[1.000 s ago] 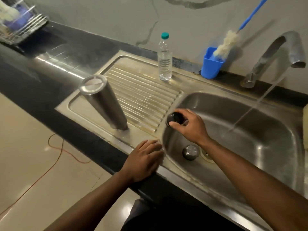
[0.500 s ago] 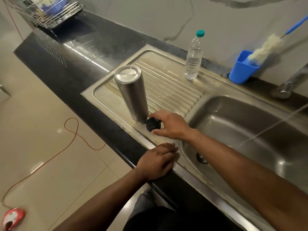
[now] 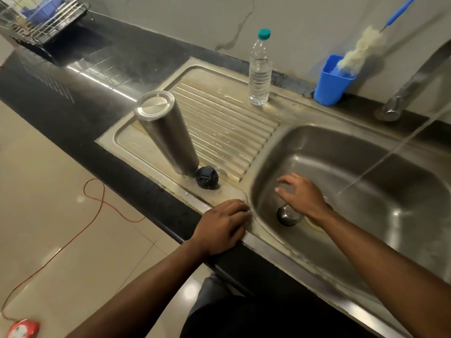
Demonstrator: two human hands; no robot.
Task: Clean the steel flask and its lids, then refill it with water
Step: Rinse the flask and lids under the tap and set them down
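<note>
Beige floor tiles (image 3: 48, 191) at left, then a black counter (image 3: 73, 98); a steel flask (image 3: 166, 132) upended on the draining board, black lid (image 3: 207, 177) beside it; left hand (image 3: 222, 228) flat on the sink edge (image 3: 268, 242); right hand (image 3: 301, 195), fingers spread and empty, over a steel cap (image 3: 288, 215) in the basin; water runs far right

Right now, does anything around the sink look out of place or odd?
The tap runs into the sink basin with nothing under the stream. The steel flask stands upside down on the drainboard, the black lid beside it.
</note>
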